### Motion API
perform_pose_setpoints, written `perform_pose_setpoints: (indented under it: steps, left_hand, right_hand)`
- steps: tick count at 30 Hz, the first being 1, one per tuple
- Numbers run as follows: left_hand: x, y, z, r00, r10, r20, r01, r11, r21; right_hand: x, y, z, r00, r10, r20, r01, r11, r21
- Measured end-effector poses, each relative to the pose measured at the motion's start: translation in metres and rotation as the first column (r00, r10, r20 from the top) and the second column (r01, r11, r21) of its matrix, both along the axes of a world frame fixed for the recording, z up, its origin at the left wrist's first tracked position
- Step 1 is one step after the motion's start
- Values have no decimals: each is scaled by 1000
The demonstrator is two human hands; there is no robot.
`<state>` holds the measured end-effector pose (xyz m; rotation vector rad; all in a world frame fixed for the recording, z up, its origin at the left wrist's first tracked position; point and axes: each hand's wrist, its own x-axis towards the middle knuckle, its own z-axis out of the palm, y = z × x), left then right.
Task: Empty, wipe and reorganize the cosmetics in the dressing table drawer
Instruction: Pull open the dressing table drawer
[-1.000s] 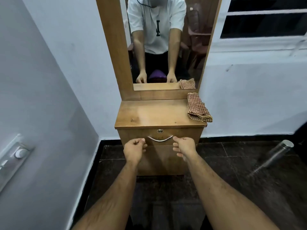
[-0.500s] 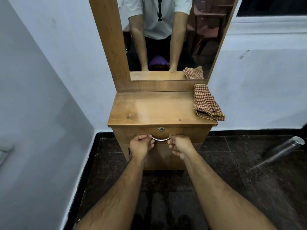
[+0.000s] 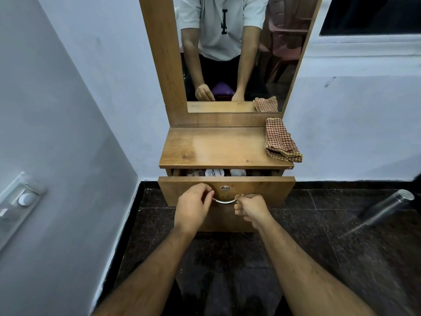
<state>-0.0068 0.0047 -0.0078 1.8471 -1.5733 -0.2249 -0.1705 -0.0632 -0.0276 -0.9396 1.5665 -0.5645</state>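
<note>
A small wooden dressing table stands against the white wall under a tall mirror. Its drawer is pulled out a little. In the gap I see a white jar lid and other cosmetics, mostly hidden. My left hand grips the left end of the curved metal handle. My right hand grips its right end, fingers curled round it. A folded checked cloth lies on the right side of the tabletop.
A grey wall with a switch plate closes the left side. The floor is dark tile. A steel bottle lies on the floor at the right. The mirror shows a person in a white shirt and a chair behind.
Both hands closed on the handle and pulled it toward me. The drawer went from closed to slightly open, showing cosmetics inside. The view moved closer.
</note>
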Motion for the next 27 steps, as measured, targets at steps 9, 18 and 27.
perform_pose_setpoints:
  steps: [9,18,27]
  left_hand:
    - [20,-11,31,932,-145,332,101,984,146]
    - [16,-4,50,975,-105,194,36,943,332]
    - [16,15,57,994,-98,53,57,859,508]
  right_hand:
    - [-23,18,70,644,-47,-764,-559,653,-511]
    - [-28,11,72,456,195,-869,-676,711,-195]
    - [-40,34,75,493,352,-796,-690,716,-110]
